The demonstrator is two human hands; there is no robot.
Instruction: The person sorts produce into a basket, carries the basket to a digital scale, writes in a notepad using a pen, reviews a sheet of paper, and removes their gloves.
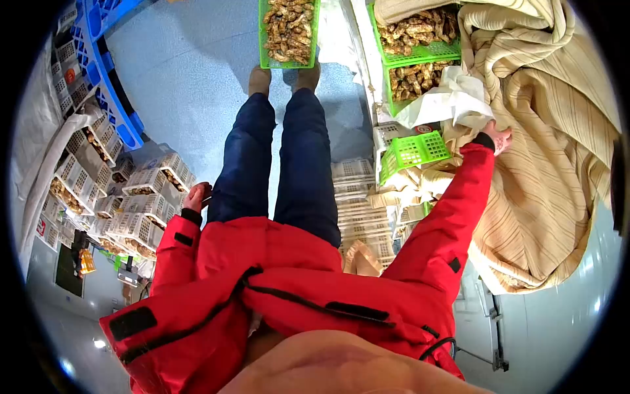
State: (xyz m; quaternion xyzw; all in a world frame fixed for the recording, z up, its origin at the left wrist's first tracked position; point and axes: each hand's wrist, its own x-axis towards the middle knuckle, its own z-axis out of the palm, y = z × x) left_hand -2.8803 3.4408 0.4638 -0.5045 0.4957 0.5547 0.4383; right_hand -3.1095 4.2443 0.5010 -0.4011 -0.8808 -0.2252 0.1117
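My right hand (500, 138) reaches out to the right, its fingers curled at the edge of a beige striped cloth (545, 125). A white sheet (453, 102) lies right beside it, and a small green crate (417, 152) sits below. Which of these the fingers grip is hard to make out. Down at my left side, my left hand (195, 197) is half closed near my thigh, with something small and dark at its fingertips. Green crates (433, 51) of brown and cream, mushroom-like pieces (420, 33) stand above the sheet, partly under the cloth.
Another green crate (317, 33) full of the same pieces (289, 26) is on the blue floor (184, 65) by my feet. White slatted crates (141, 217) are stacked at the left, near a blue plastic pallet (108, 79). More pale crates (357, 197) stand right of my legs.
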